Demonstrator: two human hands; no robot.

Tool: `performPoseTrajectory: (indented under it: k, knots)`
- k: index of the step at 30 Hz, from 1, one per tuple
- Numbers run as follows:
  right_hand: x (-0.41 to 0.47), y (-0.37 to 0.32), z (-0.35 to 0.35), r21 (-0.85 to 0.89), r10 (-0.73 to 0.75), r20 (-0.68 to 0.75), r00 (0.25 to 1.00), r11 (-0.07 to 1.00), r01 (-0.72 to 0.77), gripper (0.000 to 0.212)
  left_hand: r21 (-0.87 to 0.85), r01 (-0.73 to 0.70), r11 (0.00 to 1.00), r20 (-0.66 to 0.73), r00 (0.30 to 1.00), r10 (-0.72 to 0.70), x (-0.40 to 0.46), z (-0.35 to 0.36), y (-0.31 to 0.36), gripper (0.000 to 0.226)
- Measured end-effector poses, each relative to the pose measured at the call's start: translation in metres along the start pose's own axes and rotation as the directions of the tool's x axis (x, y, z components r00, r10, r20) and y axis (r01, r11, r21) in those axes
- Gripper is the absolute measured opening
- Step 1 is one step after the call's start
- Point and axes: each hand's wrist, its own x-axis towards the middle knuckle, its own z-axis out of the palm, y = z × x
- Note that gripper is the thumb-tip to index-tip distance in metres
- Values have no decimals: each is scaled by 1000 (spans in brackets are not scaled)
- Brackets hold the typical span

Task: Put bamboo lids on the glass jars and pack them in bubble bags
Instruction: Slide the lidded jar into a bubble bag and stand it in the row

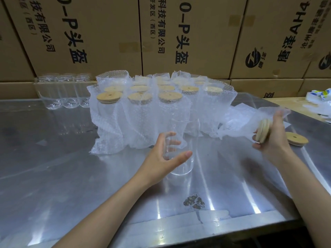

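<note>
An open clear glass jar [184, 140] stands upright on the steel table [71, 158], near its middle. My left hand [166, 154] curls round the jar's lower half. To the right, my right hand [270, 135] holds a bamboo lid [263, 130] on edge together with an empty bubble bag [241, 122] that trails to the left. Another bamboo lid [296, 138] lies flat on the table just right of that hand. Behind the jar stand several lidded jars in bubble bags [161, 108].
Several bare glass jars [62, 90] stand at the back left. Stacked cardboard cartons [179, 33] wall off the far side. White packets [320, 94] lie on a wooden surface at the right. A worn patch [194, 201] marks the table near its front edge.
</note>
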Motion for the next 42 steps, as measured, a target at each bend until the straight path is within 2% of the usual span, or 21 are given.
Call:
performPoseTrajectory:
  k: [2, 5, 7, 9, 11, 13, 17, 19, 23, 28, 36, 40, 42]
  knots:
    - [-15, 2, 14, -56, -33, 153, 988, 998, 42, 64, -4, 3, 1000, 1, 1000, -3, 0, 0, 0, 71]
    - [-38, 6, 40, -112, -14, 371, 929, 992, 60, 63, 9, 0, 1000, 7, 1000, 0, 0, -1, 0, 70]
    - [-52, 4, 57, -91, -37, 452, 892, 992, 87, 57, 5, 1, 1000, 4, 1000, -1, 0, -1, 0, 69]
    - [-64, -4, 72, -107, -165, 466, 869, 965, 241, 55, -1, 4, 1000, 1, 1000, -4, 0, -1, -1, 69]
    - [-76, -18, 86, -111, -384, 459, 801, 870, 480, 45, 3, 5, 1000, 3, 1000, -5, 0, -1, -1, 68]
    - [-86, -32, 97, -109, -521, 477, 708, 764, 636, 40, 7, 4, 1000, 0, 1000, -4, 1, -1, -2, 69]
    - [-97, -50, 115, -256, -570, 605, 556, 521, 814, 55, 14, 3, 1000, -3, 1000, -3, 0, -1, 0, 70]
    - [-97, -52, 121, -342, -518, 668, 534, 424, 839, 58, 14, 4, 1000, -7, 1000, -4, 0, -1, 1, 70]
    - [-97, -48, 126, -387, -422, 732, 534, 387, 837, 68, 21, 1, 1000, -10, 1000, -1, -1, -1, 4, 71]
    - [-97, -46, 124, -424, -430, 744, 511, 286, 859, 73, 8, 0, 1000, -10, 1000, 0, -2, 0, 3, 73]
    - [-97, -49, 120, -473, -414, 806, 423, -21, 881, 67, 31, -18, 999, -4, 1000, 18, -2, 0, 4, 77]
    - [-97, -46, 120, -469, -424, 799, 426, 4, 883, 62, 26, -19, 999, -9, 1000, 20, -2, 1, 5, 80]
    - [-96, -44, 121, -453, -439, 784, 440, 80, 888, 62, 23, -21, 1000, -3, 1000, 21, -2, 1, 5, 82]
